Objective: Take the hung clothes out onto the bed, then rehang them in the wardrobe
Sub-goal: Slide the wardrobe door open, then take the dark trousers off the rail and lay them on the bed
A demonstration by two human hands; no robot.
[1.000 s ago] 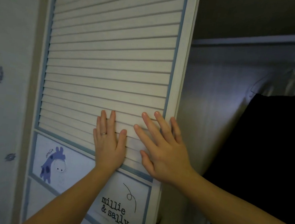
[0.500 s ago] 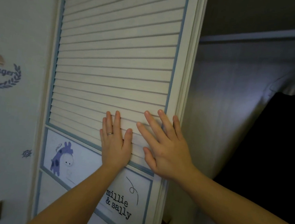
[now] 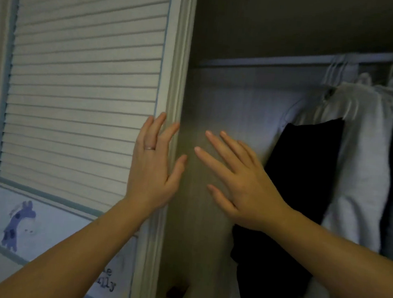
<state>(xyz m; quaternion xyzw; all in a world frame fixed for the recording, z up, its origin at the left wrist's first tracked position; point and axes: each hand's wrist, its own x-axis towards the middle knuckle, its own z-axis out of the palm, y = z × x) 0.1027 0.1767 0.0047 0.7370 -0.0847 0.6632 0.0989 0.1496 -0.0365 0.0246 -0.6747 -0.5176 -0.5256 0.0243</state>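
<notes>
Head cam: your left hand (image 3: 152, 169) has its fingers straight & spread, gripping nothing, at the right edge of the louvred wardrobe door (image 3: 83, 81), which fills 9 o'clock. Your right hand (image 3: 240, 182) is also spread & empty, in the open wardrobe just beside it; can't tell if it touches the inner wall. Hung clothes: black garment (image 3: 306, 169) at 3 o'clock of that hand, white garments (image 3: 363, 162) beyond, on hangers (image 3: 336, 68) from the rail (image 3: 268, 59) at 1 o'clock.
</notes>
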